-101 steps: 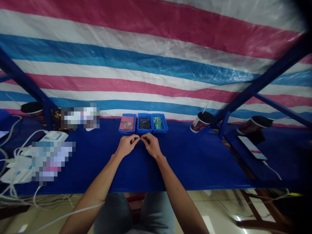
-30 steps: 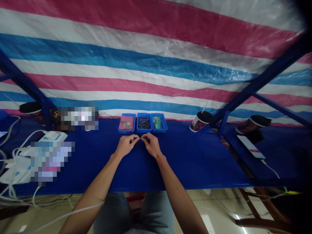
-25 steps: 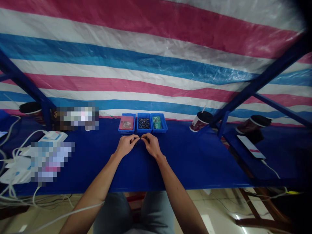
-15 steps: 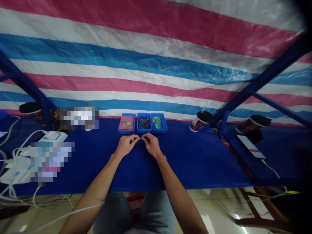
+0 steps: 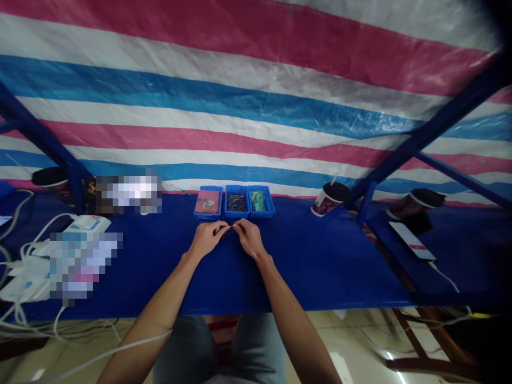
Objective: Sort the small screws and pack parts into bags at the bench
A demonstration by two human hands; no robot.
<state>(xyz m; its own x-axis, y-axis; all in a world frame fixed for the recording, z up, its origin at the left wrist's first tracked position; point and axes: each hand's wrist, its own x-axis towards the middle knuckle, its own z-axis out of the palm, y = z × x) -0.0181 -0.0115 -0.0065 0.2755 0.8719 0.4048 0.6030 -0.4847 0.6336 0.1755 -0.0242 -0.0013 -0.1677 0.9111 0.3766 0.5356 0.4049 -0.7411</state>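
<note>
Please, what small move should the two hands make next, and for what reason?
Perhaps the right hand should turn its pinch slightly while the left hand steadies: both sets of fingertips appear to pinch one thin item, mostly covered, too small to identify, near the blue bins.

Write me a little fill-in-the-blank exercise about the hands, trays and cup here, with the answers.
The left hand and right hand pinch a thin object near three trays coloured ____.
The middle tray holds thin pieces; the contents of the tray to its right are mostly ____.
Right of the trays, a cup has a pale ____ in its black lid.

Missing words: blue; green; straw.
</note>
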